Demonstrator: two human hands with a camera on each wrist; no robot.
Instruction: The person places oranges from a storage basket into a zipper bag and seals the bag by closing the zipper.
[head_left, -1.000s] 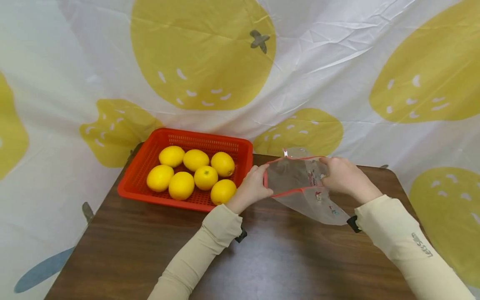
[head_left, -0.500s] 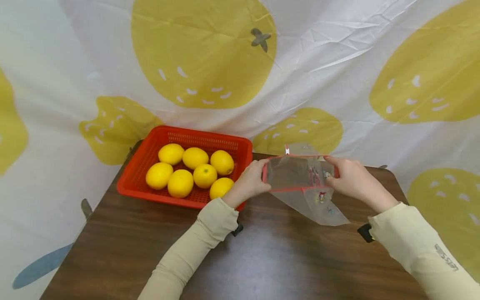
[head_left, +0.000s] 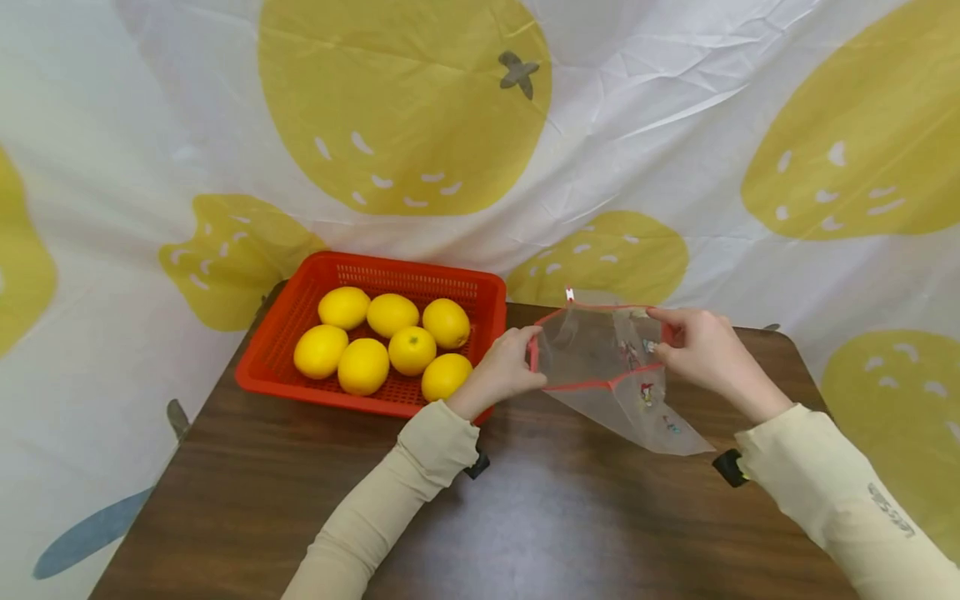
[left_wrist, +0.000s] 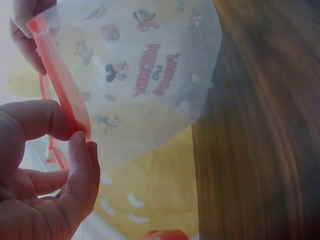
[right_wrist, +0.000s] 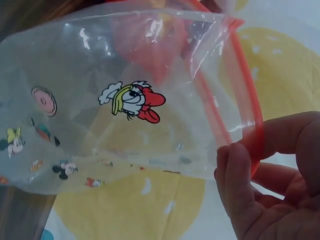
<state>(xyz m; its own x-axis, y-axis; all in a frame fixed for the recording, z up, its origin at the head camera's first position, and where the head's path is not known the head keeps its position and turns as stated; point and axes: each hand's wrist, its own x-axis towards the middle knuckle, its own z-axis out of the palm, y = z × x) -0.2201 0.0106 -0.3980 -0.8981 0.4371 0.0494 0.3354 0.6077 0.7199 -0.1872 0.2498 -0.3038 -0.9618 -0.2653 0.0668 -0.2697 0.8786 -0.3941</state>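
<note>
A clear zip bag (head_left: pixel 622 383) with cartoon prints and a red zipper rim hangs over the brown table (head_left: pixel 525 508), its mouth held wide. My left hand (head_left: pixel 504 372) pinches the rim's left end, thumb and forefinger (left_wrist: pixel 75 150) on the red strip. My right hand (head_left: pixel 693 350) pinches the right end, seen close in the right wrist view with the bag (right_wrist: pixel 125 110) spread before the fingers (right_wrist: pixel 235 170). The bag (left_wrist: pixel 145 85) looks empty. A red basket (head_left: pixel 487 292) at the left rear holds several yellow lemons (head_left: pixel 411 350).
A crumpled white cloth with big yellow fruit prints (head_left: pixel 405 108) hangs right behind the table. The table's front half is bare dark wood. The basket sits just left of my left hand.
The bag's mouth has been pulled wider, its near rim now bowed toward me. Both hands kept their grip and barely shifted.
</note>
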